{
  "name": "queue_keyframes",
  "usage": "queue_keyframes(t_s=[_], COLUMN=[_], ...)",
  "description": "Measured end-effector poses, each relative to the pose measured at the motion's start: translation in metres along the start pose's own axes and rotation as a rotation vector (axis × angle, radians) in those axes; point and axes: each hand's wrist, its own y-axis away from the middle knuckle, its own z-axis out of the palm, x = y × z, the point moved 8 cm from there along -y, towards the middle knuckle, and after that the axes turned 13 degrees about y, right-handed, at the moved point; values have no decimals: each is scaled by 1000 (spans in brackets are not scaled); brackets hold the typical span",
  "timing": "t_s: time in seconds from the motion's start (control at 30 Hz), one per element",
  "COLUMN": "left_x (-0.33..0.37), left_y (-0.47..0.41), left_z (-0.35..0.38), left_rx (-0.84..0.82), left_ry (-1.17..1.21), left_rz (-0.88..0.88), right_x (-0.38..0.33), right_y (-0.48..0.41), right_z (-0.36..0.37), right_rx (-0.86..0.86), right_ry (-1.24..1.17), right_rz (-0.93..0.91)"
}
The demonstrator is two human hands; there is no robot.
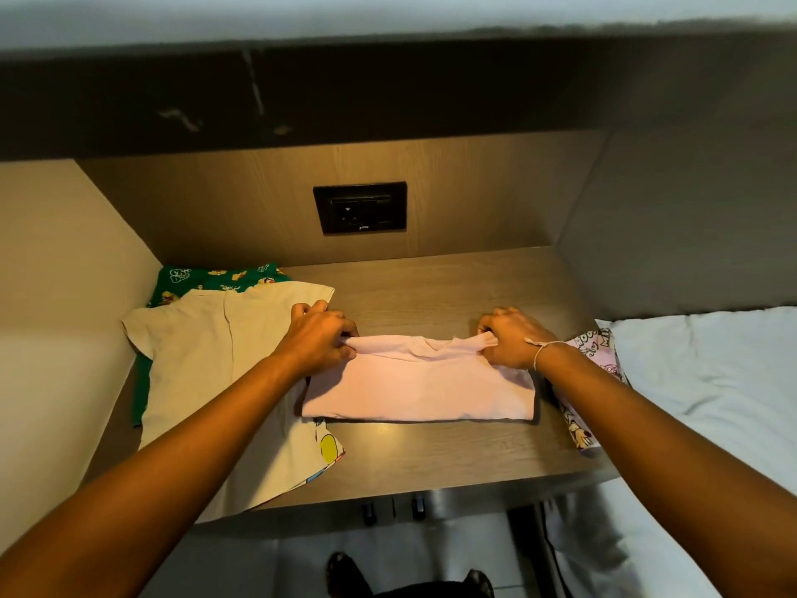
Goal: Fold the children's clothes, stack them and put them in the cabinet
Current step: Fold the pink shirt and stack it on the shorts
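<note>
A pale pink garment point(420, 388), folded into a wide band, lies in the middle of the wooden shelf point(431, 291). My left hand point(321, 338) pinches its far left corner and my right hand point(509, 338) pinches its far right corner. A cream T-shirt point(202, 364) lies spread out flat on the left, its hem hanging over the front edge. Under it a green cartoon-print garment point(207, 278) shows at the back left. A pink cartoon-print garment point(595, 351) lies at the right, partly hidden by my right wrist.
A black wall socket point(360, 208) sits in the wooden back panel. A dark overhang runs above the niche. A bed with a white sheet point(707, 381) adjoins the right side. A beige wall point(56, 295) closes the left. Floor tiles and feet show below the shelf.
</note>
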Motion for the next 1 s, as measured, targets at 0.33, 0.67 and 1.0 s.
queue_keyframes(t_s=[0.33, 0.67, 1.0], left_x=[17, 66, 67], left_y=[59, 111, -6], left_z=[3, 49, 46], left_rx=[58, -79, -253], left_ry=[-43, 34, 18], left_rz=[246, -169, -79], right_x=[-17, -20, -43], right_y=[76, 101, 156], right_z=[-8, 1, 28], right_rx=[338, 248, 280], right_ry=[23, 202, 120], right_rz=[-80, -150, -58])
